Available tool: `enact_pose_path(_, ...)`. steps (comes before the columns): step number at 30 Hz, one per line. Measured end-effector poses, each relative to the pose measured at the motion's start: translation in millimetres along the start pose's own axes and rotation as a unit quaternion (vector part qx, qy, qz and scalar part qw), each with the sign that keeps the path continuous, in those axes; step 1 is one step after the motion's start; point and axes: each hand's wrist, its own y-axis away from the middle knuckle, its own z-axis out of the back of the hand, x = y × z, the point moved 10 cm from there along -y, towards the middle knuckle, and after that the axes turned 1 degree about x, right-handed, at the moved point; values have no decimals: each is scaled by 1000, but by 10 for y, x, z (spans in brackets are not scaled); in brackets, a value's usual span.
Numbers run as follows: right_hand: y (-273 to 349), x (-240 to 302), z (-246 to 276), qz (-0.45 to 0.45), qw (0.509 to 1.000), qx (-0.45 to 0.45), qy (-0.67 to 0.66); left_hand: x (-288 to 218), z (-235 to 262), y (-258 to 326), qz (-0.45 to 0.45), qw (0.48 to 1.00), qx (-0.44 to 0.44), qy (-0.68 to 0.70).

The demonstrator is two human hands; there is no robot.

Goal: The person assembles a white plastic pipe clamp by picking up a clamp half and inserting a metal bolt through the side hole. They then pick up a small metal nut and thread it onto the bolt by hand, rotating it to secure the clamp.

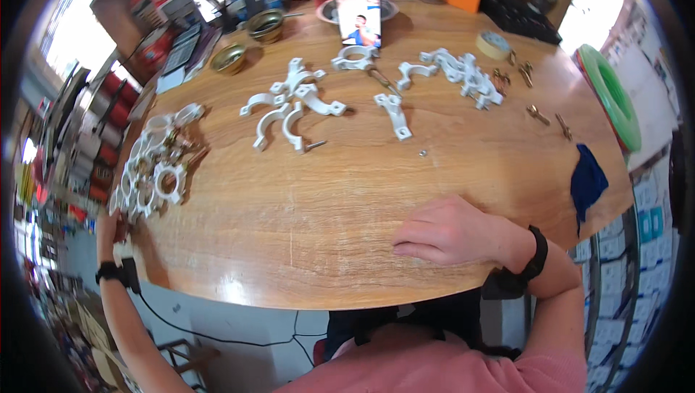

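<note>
My right hand [445,232] rests on the wooden table [304,197], its fingers curled in and pressed together; nothing shows in them. At the table's left edge, my left hand [108,230] is beside the near end of a cluster of white pipe clamps [171,184], with brass-coloured bolts [177,148] among them. Its fingers are mostly hidden. Loose white clamp halves [293,126] lie farther back in the middle, with a single clamp piece [394,116] to their right. A small nut [423,152] lies beyond my right hand.
More white clamps [463,78] and loose bolts [537,114] lie at the back right, near a tape roll [493,45]. A dark blue cloth [588,181] lies by the right edge. A lit phone [359,13] stands at the back; brass bowls [229,60] sit back left.
</note>
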Motion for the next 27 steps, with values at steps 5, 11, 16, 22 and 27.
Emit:
enact_pose_path(5, 83, -75, 7, -16, 999, 0, 44, -259, 538, 225, -32, 970, -68, 233)
enact_pose_path(11, 84, -14, 107, 12, 997, -65, 37, -1822, 1409, 1059, -66, 832, 19, 550)
enact_pose_path(16, 101, 28, 268, 11, 993, -106, 53, -3779, 2043, 2445, -269, 732, 65, 623)
enact_pose_path(22, 162, -440, 477, -101, 984, -124, 74, -5429, 2012, 3746, -329, 505, 344, 720)
enact_pose_path(27, 396, -906, 1019, -213, 953, -164, 136, -5919, 1654, 4231, -335, 478, 414, 699)
